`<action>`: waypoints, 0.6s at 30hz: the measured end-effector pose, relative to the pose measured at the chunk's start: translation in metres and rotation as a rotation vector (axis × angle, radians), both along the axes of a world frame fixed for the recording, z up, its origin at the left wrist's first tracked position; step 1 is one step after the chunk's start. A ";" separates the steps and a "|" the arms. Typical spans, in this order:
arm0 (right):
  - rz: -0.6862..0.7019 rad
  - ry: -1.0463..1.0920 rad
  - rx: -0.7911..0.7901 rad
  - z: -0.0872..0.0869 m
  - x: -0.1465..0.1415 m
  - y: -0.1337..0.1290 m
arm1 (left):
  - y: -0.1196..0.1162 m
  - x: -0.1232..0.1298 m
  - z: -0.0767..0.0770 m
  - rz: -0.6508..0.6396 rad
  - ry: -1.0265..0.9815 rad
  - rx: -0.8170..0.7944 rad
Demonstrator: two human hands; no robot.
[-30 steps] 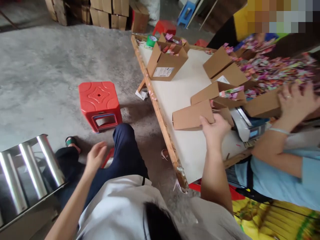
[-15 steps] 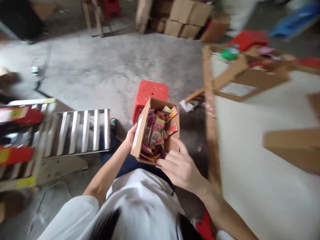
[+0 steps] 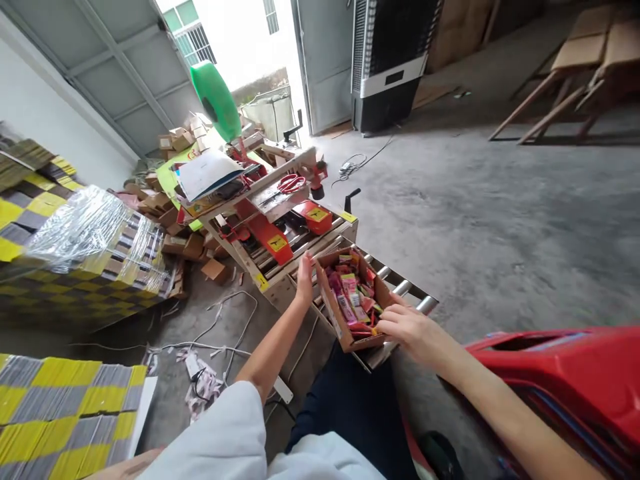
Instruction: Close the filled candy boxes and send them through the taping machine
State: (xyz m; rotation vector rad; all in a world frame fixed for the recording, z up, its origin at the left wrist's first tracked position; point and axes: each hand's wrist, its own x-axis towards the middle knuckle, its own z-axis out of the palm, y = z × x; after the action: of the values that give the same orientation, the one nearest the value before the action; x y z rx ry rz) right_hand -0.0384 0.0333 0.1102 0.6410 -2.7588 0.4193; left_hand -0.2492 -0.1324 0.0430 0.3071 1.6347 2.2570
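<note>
An open cardboard box [image 3: 333, 308] full of small pink, red and yellow packets [image 3: 351, 293] is tilted over the metal roller conveyor [image 3: 427, 305]. My left hand [image 3: 304, 279] grips the box's far left side, its fingers largely hidden by the wall. At the near right edge, my right hand [image 3: 403, 325] has its fingers bent over the rim beside the packets and holds the box there. The rollers lead to a taping machine [image 3: 280, 237] with red parts bearing yellow labels, just beyond the box.
A red plastic object [image 3: 575, 380] lies close at right. Yellow and grey stacked cardboard [image 3: 65, 413] stands at left, with cables [image 3: 235, 347] on the floor. Red scissors [image 3: 291, 183] rest on the machine; an air cooler [image 3: 393, 60] stands behind.
The view has swung left toward the machine. The box, still between both hands, is now over the rollers instead of near the red stool.
</note>
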 end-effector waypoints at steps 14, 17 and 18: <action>-0.422 -0.142 0.044 -0.045 -0.049 -0.057 | -0.011 -0.017 0.022 -0.248 0.431 -0.073; -0.455 -0.177 0.110 -0.061 -0.071 -0.061 | -0.016 -0.032 0.029 -0.389 0.478 -0.101; -0.455 -0.171 0.109 -0.062 -0.072 -0.063 | -0.016 -0.038 0.032 -0.466 0.508 -0.134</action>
State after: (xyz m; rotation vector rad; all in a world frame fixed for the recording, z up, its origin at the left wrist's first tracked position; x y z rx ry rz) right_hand -0.1107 -0.0295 0.0484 -0.0151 -2.9838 0.2304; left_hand -0.2877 -0.1484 0.0749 1.1695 1.6997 1.7916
